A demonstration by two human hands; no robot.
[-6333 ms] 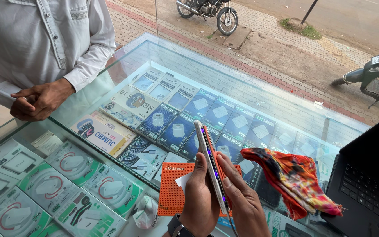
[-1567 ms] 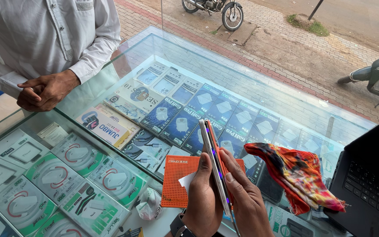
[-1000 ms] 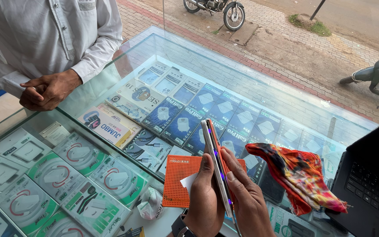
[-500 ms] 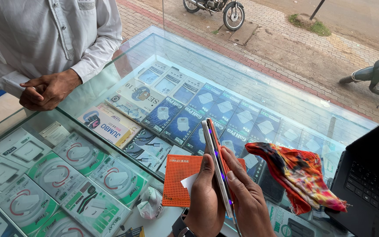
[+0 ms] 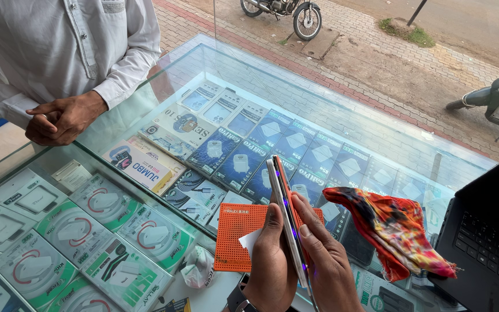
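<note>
Glass formed the top of the table (image 5: 145, 124), and boxed chargers and cables were displayed beneath it, with a paved street seen beyond its far edge. Far to the left of the wearer's fingers, the clasped hands (image 5: 59, 118) of another person in a white shirt were rested at the table's edge. White and green charger boxes (image 5: 70, 231) were laid under the glass to the lower left of the fingers, and blue charger boxes (image 5: 272, 144) were ranged just beyond them. An orange perforated mat (image 5: 235, 237) was seen on the glass immediately left of the left hand (image 5: 272, 268), with a crumpled white wrapper (image 5: 196, 268) beside it. A slim phone (image 5: 284, 216) was held edge-up between both hands, its purple-lit side turned upward; the left fingers were wrapped closed round its left face, and the right hand (image 5: 330, 266) was pressed against its right face, the right fingers (image 5: 310, 222) closed along it. A red and yellow patterned cloth (image 5: 394, 228) was lying just right of the right fingers, and a black laptop (image 5: 492, 231) stood farther right.
</note>
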